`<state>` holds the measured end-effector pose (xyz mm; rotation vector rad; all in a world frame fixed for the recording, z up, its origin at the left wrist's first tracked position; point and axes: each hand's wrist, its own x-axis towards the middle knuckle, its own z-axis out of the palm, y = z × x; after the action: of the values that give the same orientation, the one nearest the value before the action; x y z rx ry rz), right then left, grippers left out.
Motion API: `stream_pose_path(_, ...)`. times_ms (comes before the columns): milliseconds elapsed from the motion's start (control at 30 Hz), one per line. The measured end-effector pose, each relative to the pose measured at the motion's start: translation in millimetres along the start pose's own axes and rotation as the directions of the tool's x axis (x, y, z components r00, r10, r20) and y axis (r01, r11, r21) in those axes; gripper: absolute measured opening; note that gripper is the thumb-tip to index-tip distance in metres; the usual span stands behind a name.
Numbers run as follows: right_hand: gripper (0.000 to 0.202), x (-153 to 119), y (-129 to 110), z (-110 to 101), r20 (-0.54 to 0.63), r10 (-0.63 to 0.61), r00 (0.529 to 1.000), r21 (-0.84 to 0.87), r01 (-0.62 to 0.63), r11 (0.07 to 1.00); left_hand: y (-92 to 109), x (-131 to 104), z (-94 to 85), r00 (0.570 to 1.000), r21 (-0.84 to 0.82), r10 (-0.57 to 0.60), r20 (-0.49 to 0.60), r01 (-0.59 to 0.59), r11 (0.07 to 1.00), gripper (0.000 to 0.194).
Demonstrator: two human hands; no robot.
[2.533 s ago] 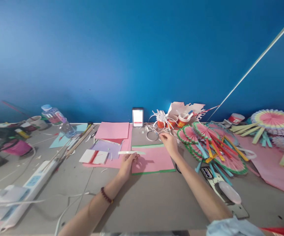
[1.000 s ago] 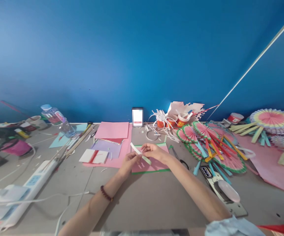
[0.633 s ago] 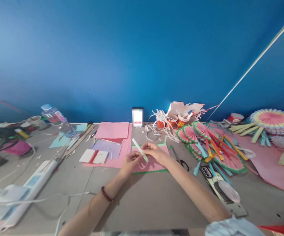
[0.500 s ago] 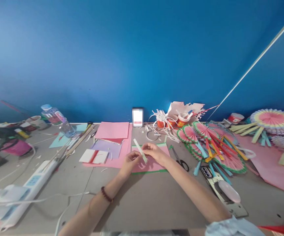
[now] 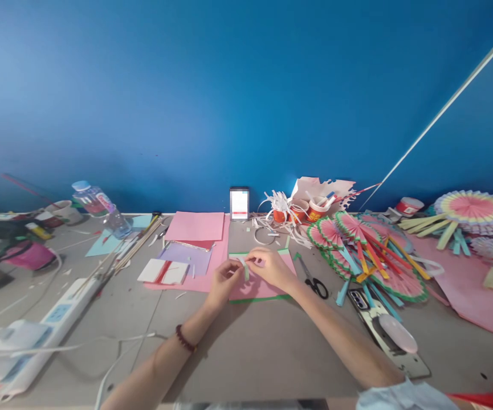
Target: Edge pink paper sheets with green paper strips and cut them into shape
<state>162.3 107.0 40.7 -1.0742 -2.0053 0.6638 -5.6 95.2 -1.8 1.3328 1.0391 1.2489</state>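
Both hands meet over a pink sheet with green edges (image 5: 267,289) on the grey table. My left hand (image 5: 225,279) pinches a small pale green paper strip (image 5: 246,270) from the left. From the right, my right hand (image 5: 271,267) pinches the same strip near its upper part. The strip hangs between the fingertips, partly hidden by them. Black scissors (image 5: 317,286) lie just right of the pink sheet. Left of the hands are a purple sheet (image 5: 199,256) and a white pad with a red band (image 5: 178,273).
Folded paper fans (image 5: 357,228) lie at the right, beside a phone (image 5: 374,324). Cups with paper strips (image 5: 315,210) stand at the back. A bottle (image 5: 101,202), sticks (image 5: 139,242) and a power strip (image 5: 53,319) are at the left.
The pale strip, which stuck up slanting above the fingers, now shows shorter and lower between them. The fingertips of both hands have come closer together.
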Motion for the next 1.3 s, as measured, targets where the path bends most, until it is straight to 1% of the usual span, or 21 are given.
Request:
stream_pose_path(100, 0.015, 0.4, -3.9, -2.1, 0.033, -0.07, 0.997, -0.161, 0.074, 0.984, 1.6, -0.3, -0.3, 0.998, 0.112, 0.07, 0.0, -0.07, 0.991, 0.015)
stream_pose_path(167, 0.016, 0.5, -5.6, -2.5, 0.052, -0.11, 0.993, -0.266, 0.12, 0.956, 3.4, -1.0, -0.7, 0.993, 0.189, 0.121, 0.015, -0.121, 0.975, 0.014)
stream_pose_path(233, 0.016, 0.5, -6.1, -2.5, 0.084, -0.151, 0.985, -0.335, 0.17, 0.927, 5.1, -1.8, -1.0, 0.985, 0.252, 0.167, 0.038, -0.171, 0.953, 0.012)
stream_pose_path(367, 0.018, 0.8, -3.8, -3.1, 0.157, -0.234, 0.96, -0.388, 0.278, 0.879, 7.2, -3.5, -0.9, 0.968, 0.312, 0.239, 0.07, -0.249, 0.917, 0.012)
stream_pose_path(500, 0.018, 1.3, -1.5, -5.3, 0.221, -0.273, 0.936, -0.428, 0.345, 0.835, 8.5, -5.0, -0.3, 0.961, 0.33, 0.259, 0.094, -0.276, 0.903, 0.013)
stream_pose_path(667, 0.015, 1.1, -2.3, -7.5, 0.275, -0.249, 0.928, -0.446, 0.353, 0.823, 6.1, -5.3, 0.2, 0.957, 0.335, 0.274, 0.095, -0.29, 0.896, 0.01)
stream_pose_path(900, 0.016, 0.8, -0.4, -7.0, 0.292, -0.244, 0.925, -0.465, 0.36, 0.809, -2.7, -3.7, -0.5, 0.954, 0.332, 0.28, 0.107, -0.3, 0.894, 0.009)
stream_pose_path(1000, 0.016, 0.7, 0.1, -6.9, 0.291, -0.248, 0.924, -0.462, 0.363, 0.809, -0.2, -4.2, 0.3, 0.956, 0.321, 0.272, 0.106, -0.292, 0.901, 0.008)
stream_pose_path(1167, 0.015, 0.4, -4.1, -5.7, 0.282, -0.258, 0.924, -0.49, 0.37, 0.789, 6.7, -5.3, 1.8, 0.966, 0.292, 0.248, 0.065, -0.257, 0.921, 0.01)
stream_pose_path(1300, 0.015, -0.8, -7.8, -2.0, 0.263, -0.258, 0.93, -0.533, 0.363, 0.765, 6.3, -5.3, 1.9, 0.965, 0.305, 0.253, 0.065, -0.261, 0.916, 0.009)
